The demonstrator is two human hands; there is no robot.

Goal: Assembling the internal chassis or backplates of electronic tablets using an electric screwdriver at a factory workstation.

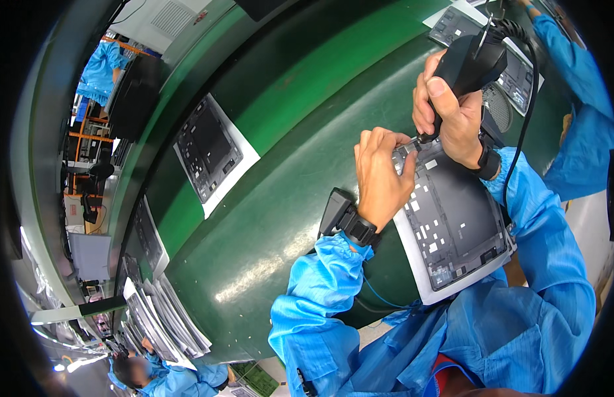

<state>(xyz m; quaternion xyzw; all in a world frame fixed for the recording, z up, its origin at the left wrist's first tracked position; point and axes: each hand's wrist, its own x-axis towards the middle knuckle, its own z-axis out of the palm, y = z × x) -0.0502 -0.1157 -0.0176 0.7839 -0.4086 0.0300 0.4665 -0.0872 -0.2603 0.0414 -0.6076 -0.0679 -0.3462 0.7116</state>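
A dark tablet housing, dotted with small white pads, lies on a white sheet in front of me. My right hand is wrapped round a black corded electric screwdriver. Its narrow tip comes down at the housing's far-left corner. My left hand is at that same corner, fingers curled, with thumb and index finger close together on the housing's edge beside the tip. Whether a small part is between those fingertips is too fine to see. Both wrists wear black strapped devices.
Another tablet housing lies on a green belt to the left, with one more nearer. A stack of sheets stands at lower left. Co-workers in blue sleeves are at right and lower left. The screwdriver's cord hangs beside my right arm.
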